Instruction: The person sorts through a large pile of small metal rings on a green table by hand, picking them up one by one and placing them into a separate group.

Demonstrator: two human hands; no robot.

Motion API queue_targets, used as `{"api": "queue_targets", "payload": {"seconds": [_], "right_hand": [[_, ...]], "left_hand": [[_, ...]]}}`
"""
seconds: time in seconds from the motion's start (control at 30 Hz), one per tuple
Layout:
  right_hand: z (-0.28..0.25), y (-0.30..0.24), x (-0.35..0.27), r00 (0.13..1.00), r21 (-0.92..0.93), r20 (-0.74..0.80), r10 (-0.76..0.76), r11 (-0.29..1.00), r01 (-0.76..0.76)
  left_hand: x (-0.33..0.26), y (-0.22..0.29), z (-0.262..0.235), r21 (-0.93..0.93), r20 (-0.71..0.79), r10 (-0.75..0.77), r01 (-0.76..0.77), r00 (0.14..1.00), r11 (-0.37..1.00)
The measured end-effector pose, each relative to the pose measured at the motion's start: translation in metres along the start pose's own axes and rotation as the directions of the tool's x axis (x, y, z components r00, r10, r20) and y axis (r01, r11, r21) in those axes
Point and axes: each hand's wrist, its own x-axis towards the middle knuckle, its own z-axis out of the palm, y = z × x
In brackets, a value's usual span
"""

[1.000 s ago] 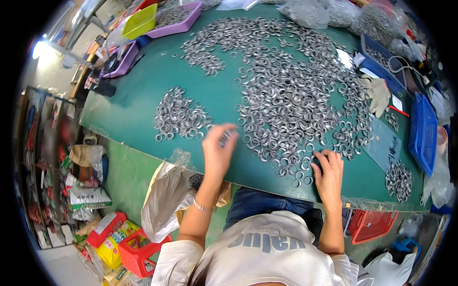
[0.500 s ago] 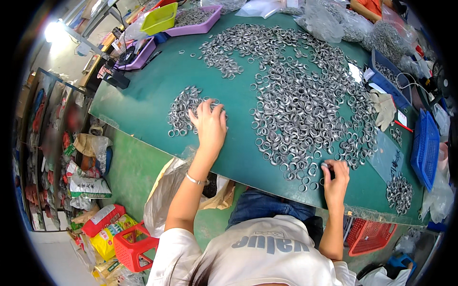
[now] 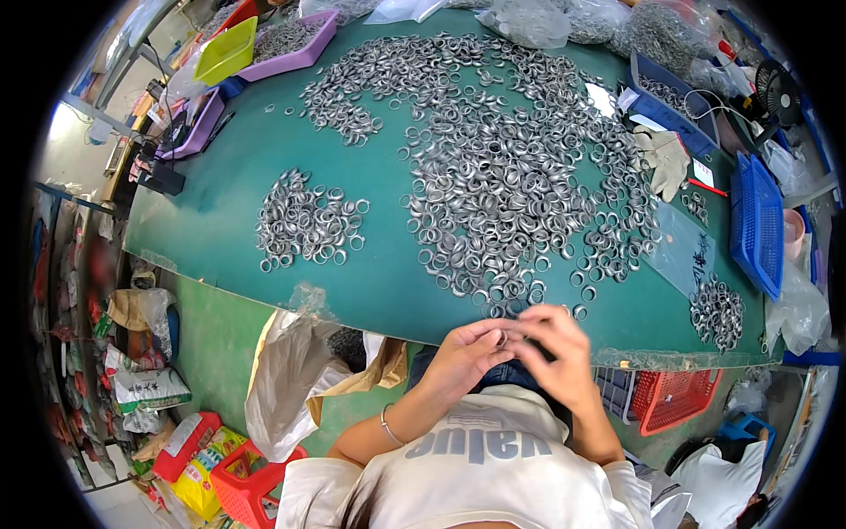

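A single small metal ring (image 3: 501, 339) sits pinched between both hands at the near edge of the green worktop (image 3: 220, 212), just in front of the person's chest. The left hand (image 3: 467, 353) has its fingers (image 3: 490, 328) drawn together on the ring from the left side, and the right hand (image 3: 555, 344) meets it from the right, its fingers (image 3: 531, 321) curled in and closed on the same ring, so the two hands touch over it. A thin bracelet (image 3: 386, 426) circles the left wrist. Just beyond the hands a large spread of matching silver rings (image 3: 511, 176) covers the middle of the worktop, its nearest rings lying right beside the fingertips. Well apart to the left lies a smaller separate heap of rings (image 3: 304, 222), and another little cluster (image 3: 716, 310) lies toward the right near edge. A pale work glove (image 3: 665, 159) rests at the right side of the big spread. Farther right stands a blue basket (image 3: 758, 225); at the far left corner are a purple tray (image 3: 295, 40) filled with rings and a yellow-green tray (image 3: 227, 48). Below the worktop edge hangs a crumpled plastic bag (image 3: 291, 370), and red crates (image 3: 247, 480) stand on the floor.
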Motion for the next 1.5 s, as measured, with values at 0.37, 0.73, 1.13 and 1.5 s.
{"api": "queue_targets", "payload": {"seconds": [0.37,0.73,1.13,1.5], "right_hand": [[-0.011,0.050,0.015,0.996,-0.500,-0.087,0.032,0.863,-0.071],[-0.007,0.044,0.007,0.967,-0.472,-0.247,0.067,0.863,-0.181],[0.001,0.014,-0.002,0.936,-0.189,0.194,-0.293,0.925,0.329],[-0.015,0.054,0.016,0.989,-0.361,-0.142,-0.025,0.932,-0.028]], "left_hand": [[-0.010,0.004,0.000,0.052,-0.108,0.048,-0.042,0.993,0.998],[-0.005,0.002,0.008,-0.005,-0.066,-0.003,0.003,0.998,1.000],[-0.002,-0.001,0.017,0.053,-0.137,0.025,-0.018,0.990,0.998],[-0.006,0.003,0.008,0.129,-0.112,0.017,-0.002,0.994,0.992]]}}
